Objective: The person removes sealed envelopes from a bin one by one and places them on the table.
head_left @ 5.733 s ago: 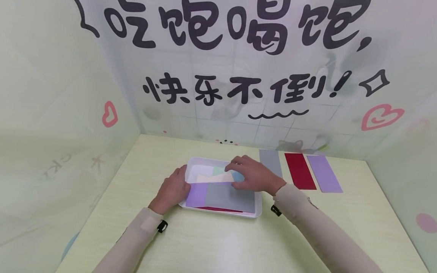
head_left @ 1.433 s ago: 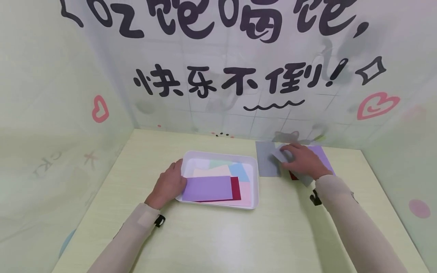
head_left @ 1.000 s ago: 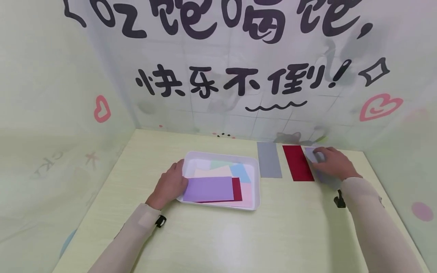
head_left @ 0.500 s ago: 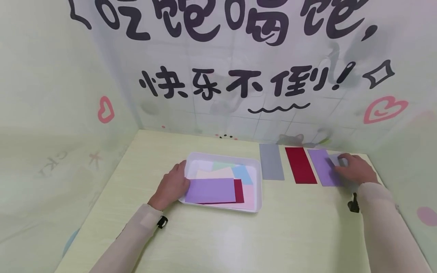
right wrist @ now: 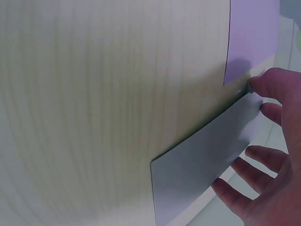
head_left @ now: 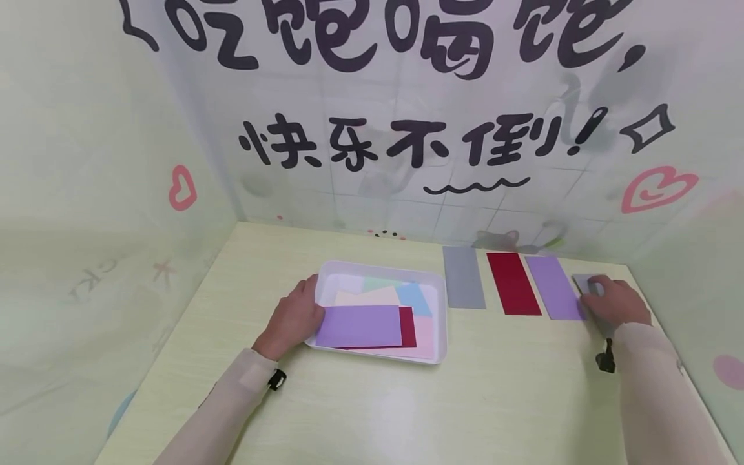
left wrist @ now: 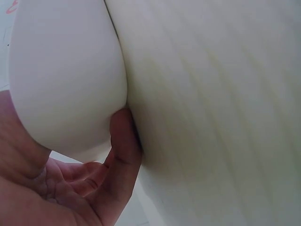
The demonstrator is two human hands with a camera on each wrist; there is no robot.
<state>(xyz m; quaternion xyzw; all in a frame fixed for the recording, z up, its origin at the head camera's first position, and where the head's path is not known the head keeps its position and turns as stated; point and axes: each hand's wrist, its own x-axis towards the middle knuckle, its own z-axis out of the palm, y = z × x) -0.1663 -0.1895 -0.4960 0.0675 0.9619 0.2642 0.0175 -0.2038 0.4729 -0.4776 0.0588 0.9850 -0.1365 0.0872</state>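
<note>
My left hand grips the left end of a white plastic tray, its thumb over the rim. In the left wrist view a finger of it reaches under the tray's rounded side. At the table's far right, my right hand holds a grey card by its long edges, thumb on one side and fingers spread along the other. That card lies close over the table, beside a purple card. Inside the tray a purple card overlaps a dark red card.
Along the back of the table a grey card, a red card and the purple one lie in a row, slightly apart. Pink, blue and cream pieces lie lower in the tray. Printed curtains enclose the back and sides.
My right hand has taken the grey card from the tray, carried it rightward over the red and purple cards, and lowered it at the row's right end. The left hand stays on the tray.
</note>
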